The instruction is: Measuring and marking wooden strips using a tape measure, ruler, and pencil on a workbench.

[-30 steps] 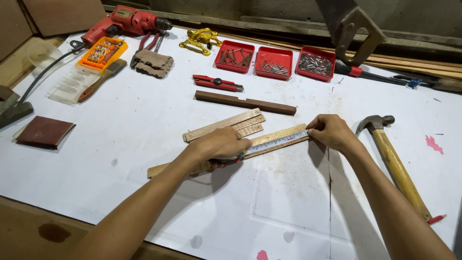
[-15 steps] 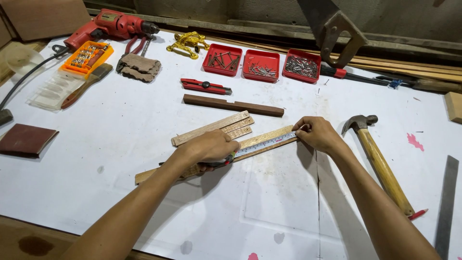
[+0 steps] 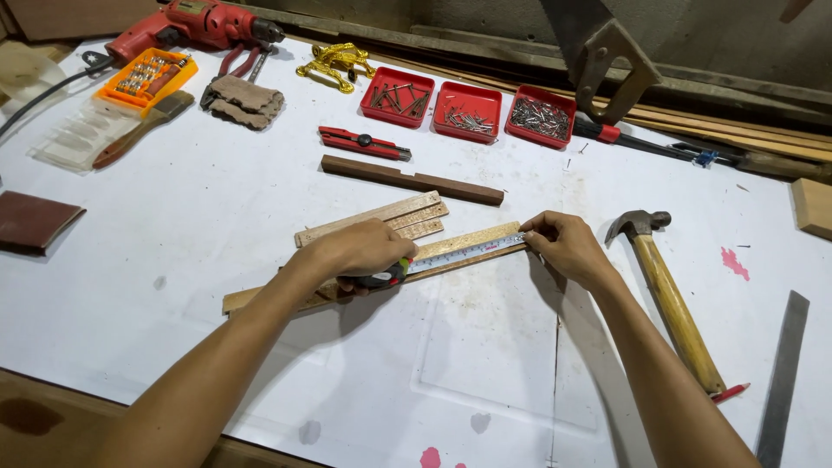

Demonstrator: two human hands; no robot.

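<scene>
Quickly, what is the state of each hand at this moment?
Left hand: closed on the dark tape measure case, over the long light wooden strip.
Right hand: fingers pinch the white tape blade end at the strip's end.

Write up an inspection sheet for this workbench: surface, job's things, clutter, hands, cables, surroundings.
Surface: white sheet, scuffed, with pink paint spots.
Job's things: tape measure with its blade drawn along a long wooden strip; shorter strips just behind it.
Clutter: hammer, red pencil, steel ruler, utility knife, dark wood bar, three red trays of nails and screws, brass handles, drill, orange bit case, sandpaper.
Hands: left hand grips the tape case; right hand pins the blade end at the strip's end.
Cables: drill cord trailing off left.
Surroundings: handsaw against the back wall.
</scene>
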